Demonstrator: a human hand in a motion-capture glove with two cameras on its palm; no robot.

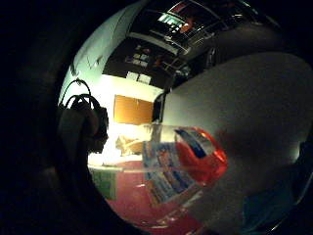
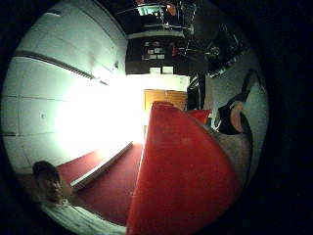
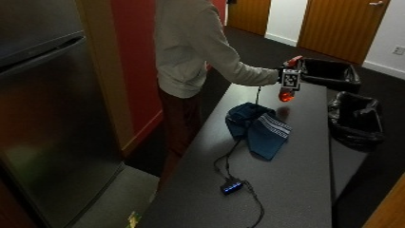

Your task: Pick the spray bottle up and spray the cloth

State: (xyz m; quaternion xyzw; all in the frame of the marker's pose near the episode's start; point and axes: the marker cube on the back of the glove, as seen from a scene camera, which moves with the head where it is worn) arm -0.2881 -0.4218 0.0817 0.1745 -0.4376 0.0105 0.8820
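A long grey table (image 3: 297,156) runs through a room with a red wall, wooden doors at the far end and a tall steel fridge (image 3: 51,118) at the near side. A person in a pale top stands at the table's edge with the right arm stretched out over it. The gloved right hand (image 3: 286,76) holds the spray bottle (image 3: 286,94) in the air above the far part of the table — its fingers are curled round the upper part, the red head showing above the hand and the red base hanging below. In the little-finger palm view the bottle (image 1: 183,164) is clear, with a blue and white label and reddish liquid; in the thumb-side view its red head (image 2: 183,176) fills much of the picture. The cloth (image 3: 258,128) — dark blue with a white patterned band — lies crumpled on the table near the person, below and just short of the bottle, not touching it. Two bins with black liners (image 3: 354,118) stand beyond the table
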